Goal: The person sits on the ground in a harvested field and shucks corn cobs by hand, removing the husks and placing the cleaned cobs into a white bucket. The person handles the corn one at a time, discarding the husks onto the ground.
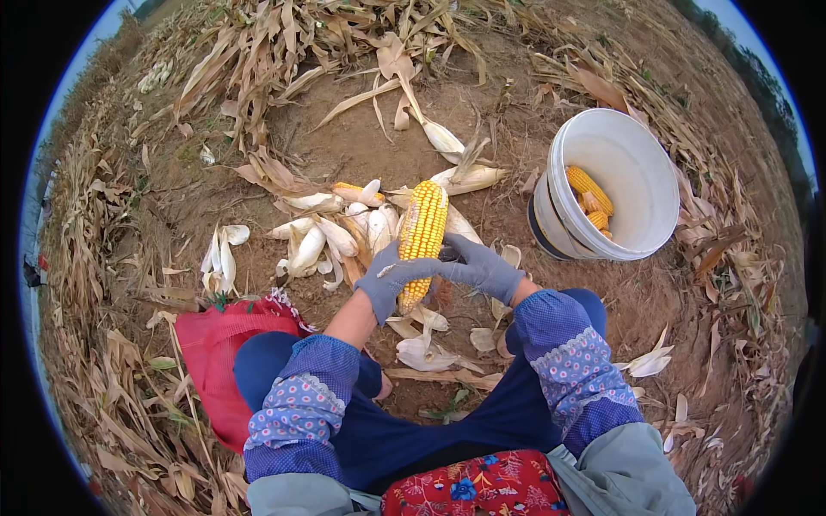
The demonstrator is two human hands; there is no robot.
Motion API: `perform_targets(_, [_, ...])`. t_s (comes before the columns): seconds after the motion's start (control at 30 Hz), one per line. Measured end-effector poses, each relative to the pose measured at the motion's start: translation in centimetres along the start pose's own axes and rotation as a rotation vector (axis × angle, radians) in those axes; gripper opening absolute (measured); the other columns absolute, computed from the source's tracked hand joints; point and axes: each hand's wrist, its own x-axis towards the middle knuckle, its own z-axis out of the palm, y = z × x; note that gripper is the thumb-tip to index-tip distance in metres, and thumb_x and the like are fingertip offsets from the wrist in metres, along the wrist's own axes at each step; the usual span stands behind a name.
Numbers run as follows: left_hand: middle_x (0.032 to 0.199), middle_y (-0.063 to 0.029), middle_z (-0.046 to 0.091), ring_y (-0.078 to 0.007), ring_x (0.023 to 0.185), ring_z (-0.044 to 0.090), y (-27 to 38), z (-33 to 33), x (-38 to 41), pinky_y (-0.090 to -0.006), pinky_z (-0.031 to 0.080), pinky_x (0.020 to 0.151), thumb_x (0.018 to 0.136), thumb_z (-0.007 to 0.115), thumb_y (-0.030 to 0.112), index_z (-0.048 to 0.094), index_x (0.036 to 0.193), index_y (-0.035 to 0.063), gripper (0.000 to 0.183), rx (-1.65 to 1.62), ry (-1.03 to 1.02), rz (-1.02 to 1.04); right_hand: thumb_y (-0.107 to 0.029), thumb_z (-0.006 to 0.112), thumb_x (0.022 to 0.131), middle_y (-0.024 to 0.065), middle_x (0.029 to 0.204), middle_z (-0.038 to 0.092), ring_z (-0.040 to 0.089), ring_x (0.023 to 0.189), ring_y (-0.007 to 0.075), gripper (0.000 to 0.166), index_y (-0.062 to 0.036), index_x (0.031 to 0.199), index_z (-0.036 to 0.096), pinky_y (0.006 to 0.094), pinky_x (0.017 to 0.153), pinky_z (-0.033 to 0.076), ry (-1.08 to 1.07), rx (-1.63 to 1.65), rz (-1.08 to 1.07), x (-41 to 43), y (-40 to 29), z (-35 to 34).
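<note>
A husked ear of yellow corn [423, 222] stands tilted in front of me, its top pointing away. My left hand [391, 278], in a grey glove, wraps its lower part with the thumb across the kernels. Against the cob's right side is my gloved right hand [483, 266], with its fingers curled at the cob and partly hidden behind it. A tuft of brown corn silk [443, 294] shows below the right hand. Beyond the cob lies a pile of ears in pale husks [310, 248], with a partly bared yellow ear [359, 193] on top.
To the right, a white plastic bucket [635, 155] leans towards me with several bare yellow ears [590, 190] inside. A red bag [216, 380] lies by my left knee. Husks [426, 355] litter the soil between my legs. Dry corn stalks [277, 58] are heaped at the far side.
</note>
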Motion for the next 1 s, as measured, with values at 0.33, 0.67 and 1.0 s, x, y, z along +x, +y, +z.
perform_targets(0.33, [0.068, -0.0036, 0.056, -0.0095, 0.049, 0.049, 1.5, 2.1, -0.7, -0.0228, 0.038, 0.042, 0.079, 0.065, 0.037, 0.055, 0.102, 0.0028, 0.042, 0.494, -0.045, -0.242, -0.021, 0.064, 0.083, 0.0075, 0.104, 0.058, 0.060, 0.088, 0.0166, 0.047, -0.0002, 0.121, 0.046, 0.0298, 0.079, 0.050, 0.475, 0.872, -0.166, 0.7, -2.2, -0.5])
perform_targets(0.67, [0.065, -0.0028, 0.057, -0.0110, 0.054, 0.051, -0.4, -1.0, 0.5, -0.0260, 0.042, 0.050, 0.083, 0.061, 0.034, 0.061, 0.088, 0.0024, 0.032, 0.480, 0.396, 0.214, -0.059, 0.041, 0.087, 0.0181, 0.114, 0.053, 0.053, 0.101, 0.0333, 0.066, -0.0052, 0.124, 0.045, 0.0441, 0.083, 0.048, 0.872, 1.229, -0.604, -3.5, -0.8, -13.2])
perform_targets(1.0, [0.068, -0.0019, 0.052, -0.0095, 0.051, 0.051, 2.7, -0.7, -2.2, -0.0223, 0.041, 0.045, 0.083, 0.063, 0.037, 0.053, 0.095, 0.0042, 0.036, 0.056, 0.411, 0.139, -0.026, 0.056, 0.089, 0.0099, 0.090, 0.062, 0.060, 0.070, 0.0157, 0.031, -0.0052, 0.112, 0.053, 0.0278, 0.062, 0.050, 0.711, 0.860, -0.163, 1.7, -0.1, -9.9])
